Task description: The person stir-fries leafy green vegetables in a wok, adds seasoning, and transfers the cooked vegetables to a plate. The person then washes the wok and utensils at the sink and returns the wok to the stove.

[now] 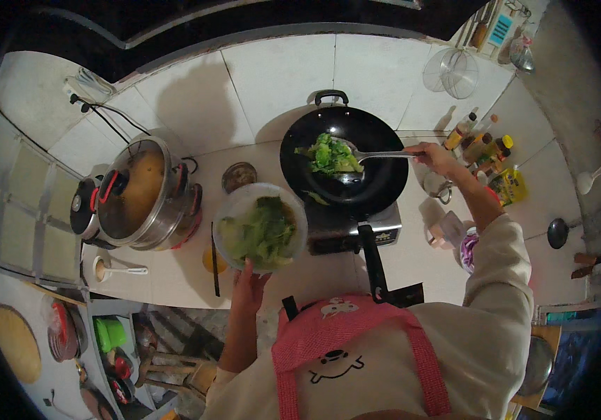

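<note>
My left hand (249, 286) grips the near rim of a pale plate (224, 210), thumb over the edge. Cooked leafy greens (258, 233) lie on the plate, left of the wok. With my right hand (433, 156) I hold the handle of a metal ladle (387, 155). Its head is over the black wok (384, 186) under a heap of bright green leaves (330, 155); a few more leaves stick to the wok's near wall. Beneath the wok is a stove (384, 231), and the wok's long black handle (371, 260) points towards me.
A lidded steamer pot (166, 210) stands left, beside another cooker (82, 207). Chopsticks (215, 262) and a round lid (239, 177) lie near the plate. Seasoning bottles (474, 149), a metal cup (434, 184) and a bowl of sliced purple vegetable (468, 251) are right. Wire strainers (453, 73) hang behind.
</note>
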{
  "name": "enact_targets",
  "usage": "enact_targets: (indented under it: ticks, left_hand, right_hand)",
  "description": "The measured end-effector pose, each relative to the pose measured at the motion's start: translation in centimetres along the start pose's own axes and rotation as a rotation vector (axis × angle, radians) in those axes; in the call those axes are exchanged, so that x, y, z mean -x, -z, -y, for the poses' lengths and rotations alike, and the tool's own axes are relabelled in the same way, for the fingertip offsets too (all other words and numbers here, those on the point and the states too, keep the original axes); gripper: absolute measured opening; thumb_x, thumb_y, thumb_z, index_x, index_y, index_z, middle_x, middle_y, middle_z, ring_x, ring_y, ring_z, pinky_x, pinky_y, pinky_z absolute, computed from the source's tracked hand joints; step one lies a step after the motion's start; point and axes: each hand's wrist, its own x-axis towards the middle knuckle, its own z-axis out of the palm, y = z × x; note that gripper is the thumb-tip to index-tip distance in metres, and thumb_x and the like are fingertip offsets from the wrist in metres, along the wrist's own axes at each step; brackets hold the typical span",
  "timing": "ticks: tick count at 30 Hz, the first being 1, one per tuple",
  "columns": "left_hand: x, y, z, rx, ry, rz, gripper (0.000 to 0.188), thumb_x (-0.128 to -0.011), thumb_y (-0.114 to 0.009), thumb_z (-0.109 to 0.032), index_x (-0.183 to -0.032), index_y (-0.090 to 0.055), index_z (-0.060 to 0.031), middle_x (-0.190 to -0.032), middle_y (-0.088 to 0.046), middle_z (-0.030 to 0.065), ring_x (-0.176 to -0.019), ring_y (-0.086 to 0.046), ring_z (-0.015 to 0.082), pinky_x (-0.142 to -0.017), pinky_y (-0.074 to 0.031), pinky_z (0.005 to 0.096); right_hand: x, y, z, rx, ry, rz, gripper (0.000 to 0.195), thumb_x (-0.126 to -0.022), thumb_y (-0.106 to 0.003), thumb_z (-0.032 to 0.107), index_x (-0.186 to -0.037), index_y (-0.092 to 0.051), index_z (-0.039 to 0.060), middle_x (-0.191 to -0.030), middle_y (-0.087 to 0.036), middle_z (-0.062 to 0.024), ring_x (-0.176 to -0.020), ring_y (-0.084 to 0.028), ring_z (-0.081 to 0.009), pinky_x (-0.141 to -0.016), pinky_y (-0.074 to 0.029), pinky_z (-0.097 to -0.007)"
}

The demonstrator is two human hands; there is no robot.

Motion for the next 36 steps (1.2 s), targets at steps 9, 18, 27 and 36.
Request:
enact_targets:
  ticks: [9,18,27,36]
  left_hand:
    - [-5.1,-8.9,0.1,-0.078,0.026,0.098,0.049,-0.087,-0.058,-0.026,-0.128,-0.037,-0.0118,-0.122,-0.048,0.0051,-0.108,-0.051,0.019,-0.088,-0.046,0.0353]
    - [-7.8,-13.2,2.3,-0.005,0.109,0.363,0.048,-0.088,-0.056,-0.023,-0.129,-0.033,-0.0158,-0.125,-0.045,0.0051,-0.112,-0.048,0.0199,-0.091,-0.045,0.0372]
    - [-8.2,-9.9,3.8,0.145,0.129,0.341,0.046,-0.089,-0.055,-0.023,-0.129,-0.033,-0.0163,-0.125,-0.045,0.0048,-0.111,-0.048,0.0195,-0.09,-0.045,0.0367]
    - [-4.9,-2.1,0.4,0.022,-0.049,0.15,0.045,-0.085,-0.061,-0.034,-0.122,-0.042,-0.0144,-0.119,-0.05,0.0044,-0.108,-0.049,0.0211,-0.092,-0.04,0.0385]
  right_hand:
    - [4.6,8.2,7.6,0.136,-0.035,-0.08,0.042,-0.077,-0.058,-0.003,-0.116,-0.058,0.0126,-0.09,-0.061,-0.0098,-0.085,-0.058,-0.0192,-0.075,-0.046,-0.0309]
    - [2.8,9.5,21.3,1.106,0.25,-0.195,0.034,-0.074,-0.061,0.016,-0.107,-0.063,0.0229,-0.079,-0.054,-0.0039,-0.08,-0.055,-0.0185,-0.077,-0.04,-0.0338]
    - [4.3,11.5,26.4,1.384,0.235,-0.44,0.034,-0.077,-0.056,0.015,-0.107,-0.063,0.0297,-0.085,-0.054,-0.0023,-0.081,-0.058,-0.0193,-0.078,-0.043,-0.0319]
    - [0.4,8.6,9.4,1.204,-0.14,-0.098,0.03,-0.079,-0.057,0.016,-0.107,-0.061,0.0272,-0.085,-0.059,-0.0052,-0.082,-0.06,-0.0237,-0.078,-0.044,-0.0386]
